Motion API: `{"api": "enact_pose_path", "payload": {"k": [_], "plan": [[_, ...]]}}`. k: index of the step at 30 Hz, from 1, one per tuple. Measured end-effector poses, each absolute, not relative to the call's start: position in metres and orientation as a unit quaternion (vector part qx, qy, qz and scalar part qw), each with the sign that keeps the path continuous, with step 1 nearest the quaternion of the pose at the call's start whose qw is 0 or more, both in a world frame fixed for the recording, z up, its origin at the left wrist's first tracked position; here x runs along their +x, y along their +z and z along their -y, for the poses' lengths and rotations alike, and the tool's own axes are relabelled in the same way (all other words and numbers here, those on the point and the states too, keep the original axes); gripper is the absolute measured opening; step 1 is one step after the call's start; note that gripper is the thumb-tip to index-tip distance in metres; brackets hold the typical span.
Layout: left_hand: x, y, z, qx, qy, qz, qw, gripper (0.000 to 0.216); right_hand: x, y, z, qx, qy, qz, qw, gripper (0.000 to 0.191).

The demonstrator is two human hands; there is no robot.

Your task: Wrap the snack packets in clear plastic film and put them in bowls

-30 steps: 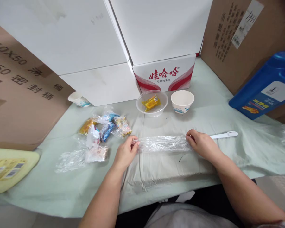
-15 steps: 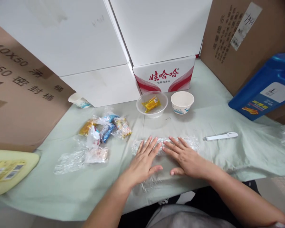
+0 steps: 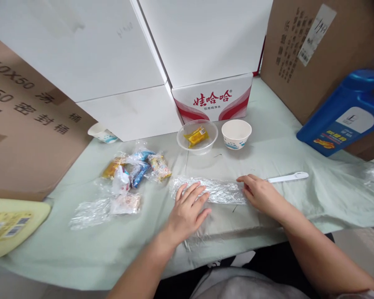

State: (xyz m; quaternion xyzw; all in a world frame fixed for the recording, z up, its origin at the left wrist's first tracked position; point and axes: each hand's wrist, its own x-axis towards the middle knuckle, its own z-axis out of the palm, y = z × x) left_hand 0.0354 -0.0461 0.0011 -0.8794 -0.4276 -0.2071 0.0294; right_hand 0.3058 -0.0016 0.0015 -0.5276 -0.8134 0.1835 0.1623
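A flattened, folded strip of clear crinkled plastic bag point(image 3: 222, 192) lies across the cloth in front of me. My left hand point(image 3: 187, 211) rests flat on its left part, fingers spread. At the strip's right end, my right hand point(image 3: 263, 194) has its fingers bent and closed on the edge; the thumb is mostly hidden. Just beyond the right hand lies a slim white tool like a cutter point(image 3: 288, 177), its left tip close to the knuckles. Behind the strip stand a clear plastic bowl point(image 3: 181, 143) holding a yellow wrapped snack point(image 3: 197, 136) and a white paper bowl point(image 3: 237, 135).
Several wrapped snacks point(image 3: 139, 172) and a clear bag with a pinkish packet point(image 3: 126, 203) lie to the left. A blue bottle point(image 3: 339, 116) leans at the right, a pale yellow container point(image 3: 9, 226) at the left. Boxes point(image 3: 215, 97) wall in the back.
My right hand has moved right from the middle of the plastic strip to its right end, and its fingers have bent in. The left hand stays flat on the strip.
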Motion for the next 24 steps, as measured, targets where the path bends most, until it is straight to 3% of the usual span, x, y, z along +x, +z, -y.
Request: {"api": "enact_pose_path", "payload": {"k": [2, 6, 9, 12, 16, 20, 24], "plan": [[0.048, 0.004, 0.055, -0.872, -0.252, 0.417, 0.035, 0.042, 0.299, 0.01, 0.013, -0.51, 0.284, 0.785, 0.208, 0.031], [0.072, -0.006, 0.069, -0.869, -0.275, 0.411, -0.017, 0.077, 0.291, 0.026, 0.033, -0.366, 0.501, 0.748, 0.238, 0.024], [0.077, -0.011, 0.075, -0.86, -0.288, 0.399, -0.138, 0.04, 0.292, 0.026, 0.034, -0.28, 0.599, 0.703, 0.261, 0.029], [0.071, -0.005, 0.074, -0.795, -0.313, 0.405, -0.325, 0.023, 0.293, 0.018, 0.027, -0.253, 0.561, 0.715, 0.332, 0.057], [0.057, -0.001, 0.063, -0.65, -0.37, 0.476, -0.462, 0.023, 0.282, 0.008, 0.026, -0.277, 0.511, 0.781, 0.228, 0.086], [0.047, -0.018, 0.047, -0.553, -0.405, 0.608, -0.4, 0.027, 0.264, -0.001, 0.032, -0.377, 0.449, 0.79, 0.178, 0.07], [0.044, -0.027, 0.039, -0.544, -0.393, 0.661, -0.336, 0.053, 0.257, -0.006, 0.034, -0.378, 0.398, 0.811, 0.202, 0.057]]}}
